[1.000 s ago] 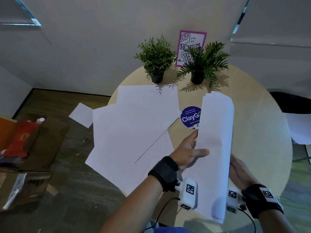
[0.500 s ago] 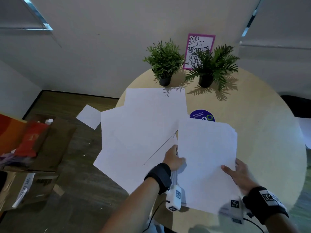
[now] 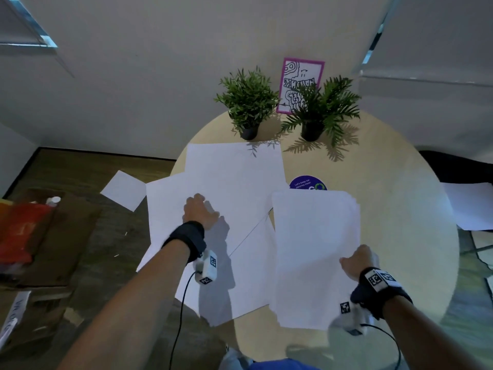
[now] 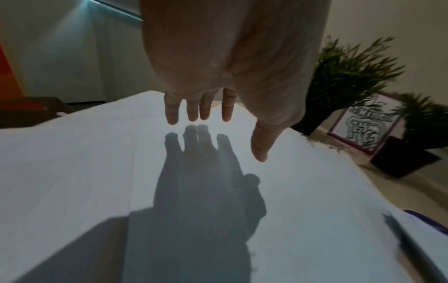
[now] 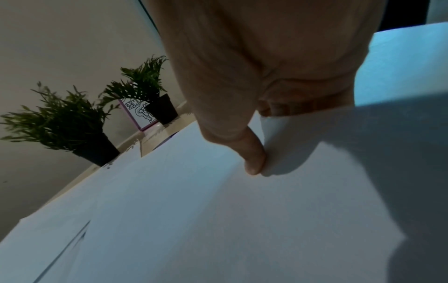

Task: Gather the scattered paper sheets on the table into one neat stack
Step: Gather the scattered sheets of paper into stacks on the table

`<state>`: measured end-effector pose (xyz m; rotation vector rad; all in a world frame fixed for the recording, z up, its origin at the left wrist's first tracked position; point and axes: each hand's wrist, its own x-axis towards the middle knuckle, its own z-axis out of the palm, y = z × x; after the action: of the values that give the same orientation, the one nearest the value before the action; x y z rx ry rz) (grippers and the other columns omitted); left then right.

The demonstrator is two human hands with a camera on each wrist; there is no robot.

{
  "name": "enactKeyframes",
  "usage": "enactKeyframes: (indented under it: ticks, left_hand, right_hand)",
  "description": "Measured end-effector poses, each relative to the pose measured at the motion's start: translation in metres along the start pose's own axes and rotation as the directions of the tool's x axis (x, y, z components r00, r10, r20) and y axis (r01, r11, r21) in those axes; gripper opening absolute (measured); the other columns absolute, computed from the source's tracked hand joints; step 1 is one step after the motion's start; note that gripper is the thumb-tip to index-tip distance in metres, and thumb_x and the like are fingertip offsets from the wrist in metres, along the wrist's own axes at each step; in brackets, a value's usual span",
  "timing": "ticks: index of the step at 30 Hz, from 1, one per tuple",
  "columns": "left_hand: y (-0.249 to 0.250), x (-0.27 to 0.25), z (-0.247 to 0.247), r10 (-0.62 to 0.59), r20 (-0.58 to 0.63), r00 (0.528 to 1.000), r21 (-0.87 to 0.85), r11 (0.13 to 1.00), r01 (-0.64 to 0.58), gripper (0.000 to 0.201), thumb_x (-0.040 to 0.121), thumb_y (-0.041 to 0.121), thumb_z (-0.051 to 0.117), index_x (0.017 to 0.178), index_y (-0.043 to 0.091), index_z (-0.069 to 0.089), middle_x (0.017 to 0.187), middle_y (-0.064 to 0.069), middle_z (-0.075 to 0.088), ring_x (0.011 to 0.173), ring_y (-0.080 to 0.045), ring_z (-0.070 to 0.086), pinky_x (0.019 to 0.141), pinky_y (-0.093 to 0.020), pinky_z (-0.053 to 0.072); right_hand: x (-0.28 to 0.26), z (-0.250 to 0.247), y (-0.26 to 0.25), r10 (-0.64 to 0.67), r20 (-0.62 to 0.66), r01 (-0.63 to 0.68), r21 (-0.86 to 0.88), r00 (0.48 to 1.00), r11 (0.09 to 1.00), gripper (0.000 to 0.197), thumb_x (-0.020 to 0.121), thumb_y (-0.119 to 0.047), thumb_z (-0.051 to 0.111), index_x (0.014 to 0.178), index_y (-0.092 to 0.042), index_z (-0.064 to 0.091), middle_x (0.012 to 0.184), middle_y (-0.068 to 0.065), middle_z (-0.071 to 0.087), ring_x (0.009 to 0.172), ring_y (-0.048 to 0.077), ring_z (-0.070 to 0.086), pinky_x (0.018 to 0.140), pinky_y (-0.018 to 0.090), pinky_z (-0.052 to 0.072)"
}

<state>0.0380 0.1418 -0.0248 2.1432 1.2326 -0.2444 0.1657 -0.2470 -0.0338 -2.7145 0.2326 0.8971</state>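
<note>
Right hand (image 3: pixel 358 261) pinches paper stack (image 3: pixel 314 252) edge; left hand (image 3: pixel 200 212), fingers spread, hovers over loose sheets (image 3: pixel 234 180), maybe touching.

1. Desk (image 3: pixel 400 209): round, pale wood-coloured top, standing against a light wall.
2. Loose paper sheets (image 3: pixel 234 177): several white sheets overlap on the left half of the desk; some overhang its left edge.
3. Paper stack (image 3: pixel 314 249): lies right of the loose sheets, its edges slightly uneven, overlapping them at its left side.
4. Round blue sticker (image 3: pixel 306 182): on the desk top, partly covered by the stack's far edge.
5. Two potted plants, left (image 3: pixel 248 102) and right (image 3: pixel 320 108), stand at the far edge.
6. Pink-framed picture (image 3: pixel 300 84): upright behind the right plant.
7. Floor (image 3: pixel 80 166): dark; one white sheet (image 3: pixel 124 190) lies on it, left of the desk.
</note>
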Motion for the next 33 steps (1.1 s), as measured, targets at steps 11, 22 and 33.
enactKeyframes:
  ticks: [11, 22, 33]
  left_hand:
    - [-0.021, 0.021, 0.007, -0.072, -0.037, 0.997, 0.311, 0.947, 0.08, 0.109, 0.056, 0.063, 0.08, 0.138, 0.011, 0.03, 0.136, -0.014, 0.037, 0.128, -0.036, 0.037, 0.099, -0.054, 0.039]
    - [-0.025, 0.014, -0.008, 0.009, 0.007, 1.0, 0.286, 0.958, -0.01, 0.046, 0.082, 0.045, 0.07, 0.108, 0.01, 0.057, 0.111, -0.012, 0.063, 0.11, -0.036, 0.056, 0.089, -0.04, 0.043]
    - [0.038, -0.051, -0.079, 0.393, -0.117, 0.912, -0.447, 0.8, -0.401, 0.021, 0.093, 0.017, 0.065, 0.114, 0.019, 0.064, 0.111, 0.002, 0.07, 0.101, -0.017, 0.066, 0.085, -0.034, 0.053]
  right_hand:
    - [0.007, -0.005, 0.01, 0.045, 0.002, -0.045, 0.001, 0.999, 0.999, 0.051, 0.08, -0.035, 0.08, 0.062, -0.012, 0.038, 0.059, 0.002, 0.041, 0.062, 0.024, 0.046, 0.05, 0.028, 0.035]
    - [0.007, -0.004, 0.009, 0.051, 0.012, -0.051, 0.038, 0.999, 0.998, 0.045, 0.082, -0.029, 0.08, 0.066, -0.007, 0.044, 0.07, 0.01, 0.054, 0.078, 0.032, 0.055, 0.066, 0.034, 0.043]
    - [0.005, -0.009, 0.012, 0.028, 0.023, -0.029, 0.038, 0.999, 0.999, 0.045, 0.082, -0.03, 0.08, 0.067, -0.003, 0.047, 0.073, 0.01, 0.053, 0.079, 0.032, 0.056, 0.066, 0.034, 0.042]
